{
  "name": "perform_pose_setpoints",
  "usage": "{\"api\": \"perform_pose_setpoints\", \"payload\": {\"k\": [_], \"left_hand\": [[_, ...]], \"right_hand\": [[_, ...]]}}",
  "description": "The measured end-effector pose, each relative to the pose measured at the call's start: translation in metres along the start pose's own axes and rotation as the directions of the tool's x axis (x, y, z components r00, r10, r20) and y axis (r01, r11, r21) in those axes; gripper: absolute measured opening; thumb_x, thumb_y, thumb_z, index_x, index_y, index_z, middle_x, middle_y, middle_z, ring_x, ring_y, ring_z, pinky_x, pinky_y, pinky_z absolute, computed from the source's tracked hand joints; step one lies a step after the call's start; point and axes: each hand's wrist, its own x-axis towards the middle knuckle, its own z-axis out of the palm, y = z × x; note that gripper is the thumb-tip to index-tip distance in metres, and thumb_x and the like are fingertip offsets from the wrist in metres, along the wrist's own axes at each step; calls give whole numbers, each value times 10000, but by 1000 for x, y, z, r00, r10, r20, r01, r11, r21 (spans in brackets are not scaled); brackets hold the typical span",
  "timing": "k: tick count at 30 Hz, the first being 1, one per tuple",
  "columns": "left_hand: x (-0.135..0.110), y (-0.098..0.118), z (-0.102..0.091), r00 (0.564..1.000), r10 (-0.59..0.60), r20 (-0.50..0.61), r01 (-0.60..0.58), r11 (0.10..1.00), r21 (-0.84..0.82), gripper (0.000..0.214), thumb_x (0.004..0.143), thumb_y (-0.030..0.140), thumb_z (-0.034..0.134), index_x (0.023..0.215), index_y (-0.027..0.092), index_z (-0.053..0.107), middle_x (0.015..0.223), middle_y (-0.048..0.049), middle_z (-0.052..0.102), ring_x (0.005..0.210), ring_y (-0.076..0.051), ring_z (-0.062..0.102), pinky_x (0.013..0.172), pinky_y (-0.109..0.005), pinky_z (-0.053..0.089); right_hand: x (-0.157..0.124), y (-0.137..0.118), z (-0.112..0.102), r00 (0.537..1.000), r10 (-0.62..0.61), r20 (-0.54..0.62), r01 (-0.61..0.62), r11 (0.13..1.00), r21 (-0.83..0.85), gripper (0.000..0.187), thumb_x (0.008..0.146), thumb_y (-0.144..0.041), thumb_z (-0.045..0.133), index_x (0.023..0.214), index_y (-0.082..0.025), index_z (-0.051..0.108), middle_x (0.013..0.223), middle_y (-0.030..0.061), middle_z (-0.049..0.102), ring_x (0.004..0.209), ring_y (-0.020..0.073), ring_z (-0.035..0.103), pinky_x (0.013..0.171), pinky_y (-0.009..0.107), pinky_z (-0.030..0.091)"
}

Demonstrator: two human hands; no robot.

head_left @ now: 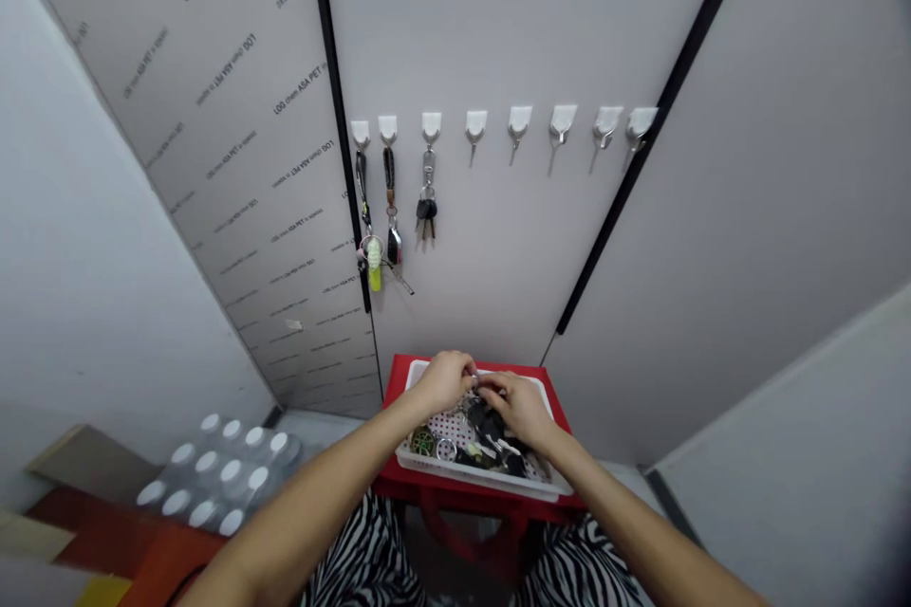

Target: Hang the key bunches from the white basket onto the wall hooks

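A white plastic basket (475, 477) with a perforated bottom sits on a red box (399, 375) before me. In it lies a jumble of keys and key rings (491, 432), with a green round charm (422, 441) and a metal ring (446, 450) at the left. Over the basket's far side, my left hand (448, 379) is closed in a pinch. My right hand (519, 406) meets it fingertip to fingertip, its fingers also pinched. Whatever small thing is between them is mostly hidden by the fingers.
Several white hooks (476, 124) run in a row along the cabinet doors. Three at the left carry a keychain with a yellow-green tag (375, 275), a car key fob (394, 245) and a key bunch (427, 209). White-capped bottles (230, 471) stand at lower left.
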Motion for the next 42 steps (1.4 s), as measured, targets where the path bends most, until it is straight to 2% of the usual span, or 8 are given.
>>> {"api": "perform_pose_setpoints", "payload": {"k": [5, 8, 15, 18, 24, 29, 37, 42], "left_hand": [[3, 7, -21, 1000, 24, -19, -26, 995, -100, 153, 601, 191, 437, 672, 136, 560, 623, -22, 558, 570, -107, 467, 559, -210, 358], [3, 6, -26, 998, -4, -65, -14, 963, -268, 161, 606, 211, 439, 687, 121, 546, 596, -14, 544, 543, -94, 459, 528, -198, 357], [12, 0, -32, 989, -44, -141, -64, 733, -677, 245, 647, 245, 418, 819, 87, 490, 730, -41, 549, 618, -82, 473, 578, -195, 376], [26, 9, -50, 972, -48, -230, -122, 732, -670, 215, 653, 206, 407, 802, 84, 503, 717, -34, 549, 619, -81, 466, 584, -190, 371], [74, 38, -112, 880, -152, -450, -154, 805, -573, 228, 674, 236, 381, 764, 90, 531, 680, -30, 553, 612, -92, 466, 574, -194, 368], [108, 53, -145, 830, -195, -523, -111, 860, -498, 246, 669, 294, 385, 740, 118, 542, 633, -20, 549, 569, -94, 463, 544, -204, 366], [123, 46, -144, 812, -231, -536, -32, 899, -437, 223, 662, 272, 397, 685, 112, 551, 596, -26, 556, 558, -105, 481, 528, -204, 366], [127, 41, -133, 835, -252, -490, -8, 884, -468, 213, 642, 250, 430, 749, 94, 527, 629, -42, 558, 553, -105, 491, 528, -204, 372]], "right_hand": [[8, -16, -3, 998, 47, 30, -54, 958, 283, 199, 661, -262, 410, 762, -150, 540, 684, 18, 575, 617, 116, 492, 593, 223, 374], [15, -21, -8, 999, 43, 17, -47, 919, 390, 201, 661, -274, 406, 739, -141, 535, 675, 15, 566, 627, 113, 486, 604, 223, 371], [59, -46, -44, 993, 49, -106, 12, 856, 517, 222, 631, -351, 418, 633, -140, 487, 524, -17, 485, 475, 86, 430, 474, 210, 356], [86, -68, -68, 980, 26, -196, 76, 864, 497, 216, 609, -351, 434, 600, -141, 479, 489, -23, 467, 440, 77, 409, 450, 208, 348], [143, -108, -120, 917, 69, -392, 156, 843, 515, 216, 561, -345, 469, 600, -133, 483, 482, -22, 475, 435, 70, 422, 425, 194, 346], [178, -123, -148, 866, 129, -484, 146, 860, 490, 174, 580, -292, 455, 602, -125, 500, 503, -8, 505, 438, 67, 445, 422, 183, 357], [210, -105, -145, 857, 160, -490, 51, 920, 389, 128, 588, -221, 465, 556, -113, 526, 457, 10, 519, 408, 88, 465, 447, 223, 381], [207, -103, -139, 827, 156, -540, 20, 952, 306, 146, 608, -219, 466, 634, -108, 557, 612, 45, 574, 623, 136, 527, 603, 257, 387]]}}
